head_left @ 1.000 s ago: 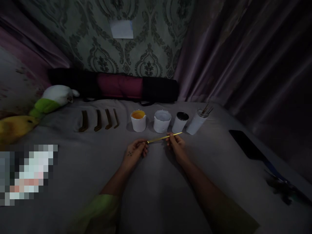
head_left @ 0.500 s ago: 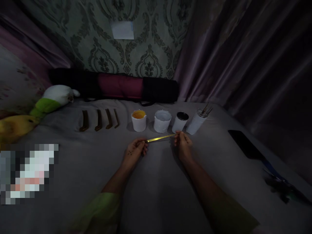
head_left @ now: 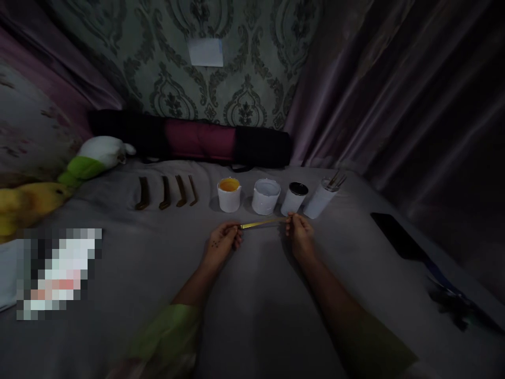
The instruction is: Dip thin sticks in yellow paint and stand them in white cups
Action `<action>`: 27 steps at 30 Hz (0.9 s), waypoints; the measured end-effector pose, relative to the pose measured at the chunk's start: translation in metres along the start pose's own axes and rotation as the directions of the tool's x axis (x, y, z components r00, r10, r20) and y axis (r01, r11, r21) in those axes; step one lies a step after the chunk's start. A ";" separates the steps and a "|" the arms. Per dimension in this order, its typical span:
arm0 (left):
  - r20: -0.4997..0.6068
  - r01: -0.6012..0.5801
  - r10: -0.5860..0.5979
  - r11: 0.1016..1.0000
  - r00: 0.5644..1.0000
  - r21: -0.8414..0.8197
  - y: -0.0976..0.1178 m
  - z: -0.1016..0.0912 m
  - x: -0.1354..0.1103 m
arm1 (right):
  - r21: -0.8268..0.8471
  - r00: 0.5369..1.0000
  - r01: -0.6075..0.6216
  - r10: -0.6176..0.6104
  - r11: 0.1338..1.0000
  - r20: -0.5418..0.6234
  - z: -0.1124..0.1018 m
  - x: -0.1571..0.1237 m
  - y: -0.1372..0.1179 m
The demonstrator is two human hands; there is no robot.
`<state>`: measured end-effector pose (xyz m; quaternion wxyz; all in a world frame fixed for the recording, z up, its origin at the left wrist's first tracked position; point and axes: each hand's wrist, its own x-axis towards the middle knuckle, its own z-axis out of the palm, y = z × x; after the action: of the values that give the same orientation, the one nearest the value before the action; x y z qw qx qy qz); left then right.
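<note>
Both hands hold a thin yellow stick (head_left: 263, 223) level over a grey bed sheet (head_left: 252, 295). My left hand (head_left: 223, 242) pinches its left end with fingers curled. Around the right end my right hand (head_left: 300, 233) is closed. Just behind the stick stands a row of white cups: one with yellow paint (head_left: 229, 194), one with white paint (head_left: 265, 196), one with black paint (head_left: 294, 198), and one holding brushes (head_left: 322, 196).
Several brown curved wooden pieces (head_left: 165, 191) lie in a row at the left. Plush toys (head_left: 59, 176) sit at far left, a dark roll bag (head_left: 189, 139) against the wall, a black phone (head_left: 398, 239) and dark tools (head_left: 453, 300) at right.
My right hand has slid along the stick from near its middle to its right end. The left hand has kept its grip. The view shifted slightly.
</note>
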<state>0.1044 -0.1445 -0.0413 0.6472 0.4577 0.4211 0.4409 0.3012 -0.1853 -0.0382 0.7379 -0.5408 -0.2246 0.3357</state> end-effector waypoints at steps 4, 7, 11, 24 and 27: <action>0.012 -0.019 0.019 1.000 1.000 -0.011 0.000 0.000 0.000 | -0.004 0.999 -0.033 0.033 0.999 0.004 0.001 0.001 -0.002; 0.024 -0.026 0.026 1.000 0.999 -0.011 -0.001 -0.001 0.000 | 0.003 0.999 -0.049 0.049 0.999 0.009 0.001 0.001 -0.002; 0.012 -0.021 0.021 0.999 1.000 -0.033 -0.002 -0.002 0.001 | 0.032 0.995 -0.096 0.095 0.995 0.027 0.001 0.001 -0.001; 0.014 0.049 -0.048 0.994 0.999 -0.101 -0.002 -0.003 0.000 | 0.035 0.998 -0.057 0.055 0.998 0.043 -0.006 0.001 -0.020; -0.004 0.092 -0.094 0.985 0.996 -0.148 0.001 -0.003 -0.001 | 0.040 0.998 -0.059 0.058 0.997 0.029 -0.009 0.004 -0.032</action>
<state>0.1012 -0.1448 -0.0408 0.6969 0.3858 0.4116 0.4428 0.3185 -0.1947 -0.0107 0.7354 -0.5273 -0.2121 0.3690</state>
